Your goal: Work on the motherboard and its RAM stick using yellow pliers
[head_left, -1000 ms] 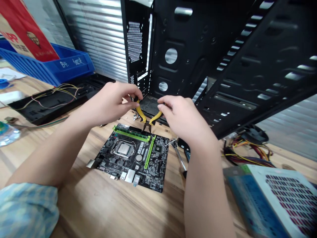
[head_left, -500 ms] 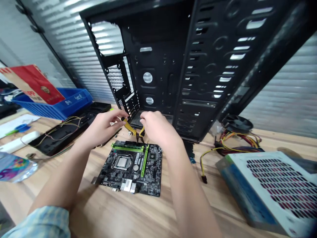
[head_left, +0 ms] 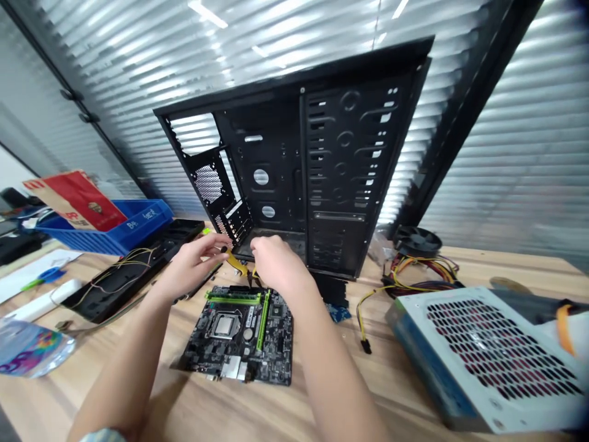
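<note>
A pair of yellow-handled pliers [head_left: 237,264] points jaws-down at the far edge of a black motherboard [head_left: 209,341]; whether the jaws touch it I cannot tell. My left hand [head_left: 193,263] is closed on one handle with its fingertips. My right hand [head_left: 279,263] is closed around the other handle, which it mostly hides. On the board are a square metal processor [head_left: 224,326], a round coin battery [head_left: 248,334] and two lime-green memory slots [head_left: 264,322]. Behind the hands stands a black computer case [head_left: 280,166], its open side facing me.
To the right lies a power supply [head_left: 501,350] with a honeycomb grille, near bundled cables [head_left: 418,273] and a black fan [head_left: 418,240]. Leftward are a blue bin [head_left: 151,216] with a red paper bag [head_left: 94,205], a long black panel [head_left: 110,285] and a plastic packet [head_left: 34,347].
The camera view has shifted upward and back, so the whole case now shows and looks smaller. Both hands keep hold of the pliers over the board's far edge.
</note>
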`<state>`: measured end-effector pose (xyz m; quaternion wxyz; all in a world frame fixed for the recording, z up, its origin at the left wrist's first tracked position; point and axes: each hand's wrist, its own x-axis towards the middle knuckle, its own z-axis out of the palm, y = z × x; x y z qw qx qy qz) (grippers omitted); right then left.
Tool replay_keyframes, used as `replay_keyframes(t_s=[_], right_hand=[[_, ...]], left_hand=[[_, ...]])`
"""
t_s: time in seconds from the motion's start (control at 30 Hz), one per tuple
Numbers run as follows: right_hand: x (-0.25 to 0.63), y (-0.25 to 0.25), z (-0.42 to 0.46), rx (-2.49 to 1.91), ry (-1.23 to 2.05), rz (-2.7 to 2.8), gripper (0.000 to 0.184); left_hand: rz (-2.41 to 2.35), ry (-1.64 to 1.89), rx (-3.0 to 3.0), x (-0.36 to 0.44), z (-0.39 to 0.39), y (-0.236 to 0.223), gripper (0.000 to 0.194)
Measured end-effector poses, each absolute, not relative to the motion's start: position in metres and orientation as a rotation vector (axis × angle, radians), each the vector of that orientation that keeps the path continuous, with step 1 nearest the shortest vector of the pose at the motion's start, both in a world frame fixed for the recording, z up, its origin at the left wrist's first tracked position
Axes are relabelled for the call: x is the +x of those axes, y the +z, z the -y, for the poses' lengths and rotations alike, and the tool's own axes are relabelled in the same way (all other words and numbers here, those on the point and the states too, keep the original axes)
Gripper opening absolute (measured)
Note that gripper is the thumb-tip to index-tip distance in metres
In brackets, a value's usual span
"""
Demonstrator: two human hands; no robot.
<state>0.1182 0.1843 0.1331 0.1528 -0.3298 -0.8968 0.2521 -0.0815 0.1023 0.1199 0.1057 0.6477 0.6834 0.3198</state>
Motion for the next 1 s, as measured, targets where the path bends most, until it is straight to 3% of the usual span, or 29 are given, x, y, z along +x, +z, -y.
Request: replay_keyframes(t_s=[0.3, 0.53, 0.83, 1.0], right_hand=[[0.114, 0.135, -0.174, -0.983, 0.629, 2.526, 0.038], [0.107, 0.156, -0.142, -0.818, 0.509, 2.282, 0.032], [0.08, 0.144, -0.128, -0.486, 0.968, 1.641, 0.024], [0.067, 0.142, -0.113, -0.471, 1.252, 1.232, 0.028]], left_hand=[[-1.884, 1.077, 1.906, -0.087, -0.095, 0.126, 0.035], [-1.595, 1.536, 1.737, -0.082, -0.088, 0.134, 0.033], [-1.379, 1.847, 1.486, -0.063, -0.08, 0.153, 0.038], [-1.362, 1.77, 1.524, -0.039, -0.072, 0.163, 0.035]])
